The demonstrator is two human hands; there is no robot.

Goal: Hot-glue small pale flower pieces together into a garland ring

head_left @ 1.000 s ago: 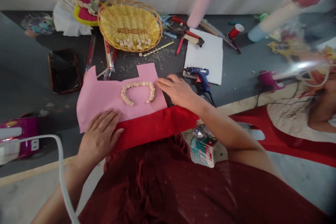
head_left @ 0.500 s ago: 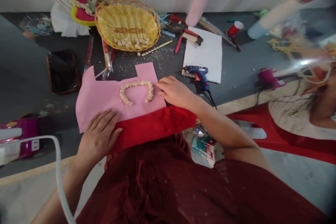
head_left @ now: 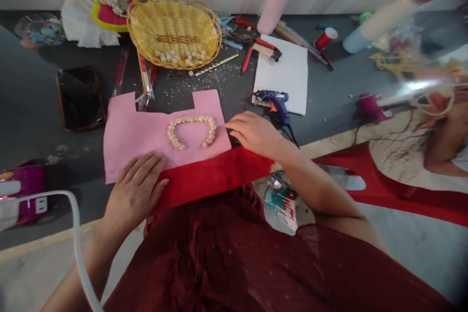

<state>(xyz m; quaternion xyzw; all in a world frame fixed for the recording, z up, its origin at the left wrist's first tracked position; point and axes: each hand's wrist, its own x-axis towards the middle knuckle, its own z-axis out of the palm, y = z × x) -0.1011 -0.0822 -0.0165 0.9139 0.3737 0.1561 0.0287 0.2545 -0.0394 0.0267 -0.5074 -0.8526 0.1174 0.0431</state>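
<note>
Cream horseshoe-shaped band of small knobbly pieces: lying on a notched pink sheet, ends toward the person. Left hand: laid flat on the sheet's near edge, grasping nothing. Right hand: fingertips at the sheet's right edge; cannot tell whether pinching it. Bright red cloth: alongside, nearer the person. Dark grey tabletop: bearing also a blue glue gun, right.

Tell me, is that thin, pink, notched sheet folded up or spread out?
Spread out: the thin, pink, notched sheet lies flat, its corners showing, beneath a cream, bumpy, horseshoe-shaped band.
</note>
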